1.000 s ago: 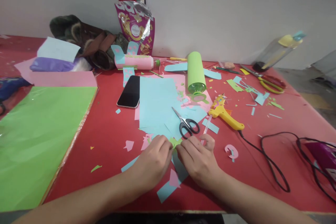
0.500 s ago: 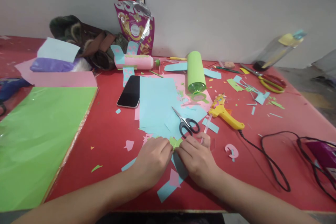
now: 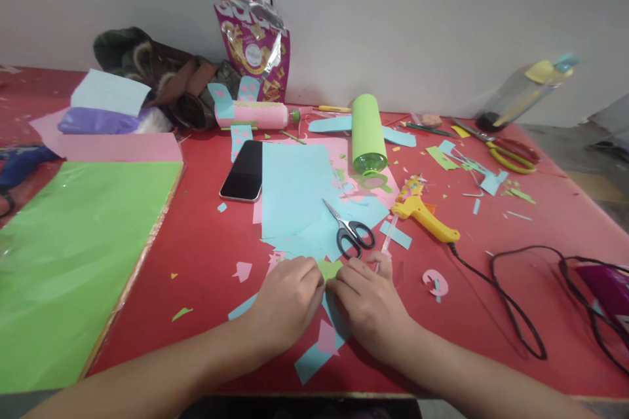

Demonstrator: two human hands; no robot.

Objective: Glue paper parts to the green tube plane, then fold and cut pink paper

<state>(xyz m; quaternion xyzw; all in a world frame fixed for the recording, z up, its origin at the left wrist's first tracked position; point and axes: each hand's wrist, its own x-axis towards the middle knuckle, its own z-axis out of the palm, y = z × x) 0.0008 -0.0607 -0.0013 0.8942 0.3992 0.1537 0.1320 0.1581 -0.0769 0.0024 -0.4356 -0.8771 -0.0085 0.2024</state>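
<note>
My left hand and my right hand meet low over the table, fingers curled and closed. Between them shows a small green paper piece, its near edge pinched at the fingertips; most of the grip is hidden under my fingers. Black-handled scissors lie partly open just beyond my right hand, on light blue paper. A yellow glue gun rests to the right, its clear glue stick reaching down to my right fingers. Blue strips and a pink scrap lie under and below my wrists.
A black phone lies left of the blue paper. Behind are a green-wrapped bottle, a pink-wrapped bottle and a snack bag. Large green sheets cover the left. A black cord loops across the right.
The view has shifted very slightly. Both hands stay closed at the green paper piece, with barely any visible movement.
</note>
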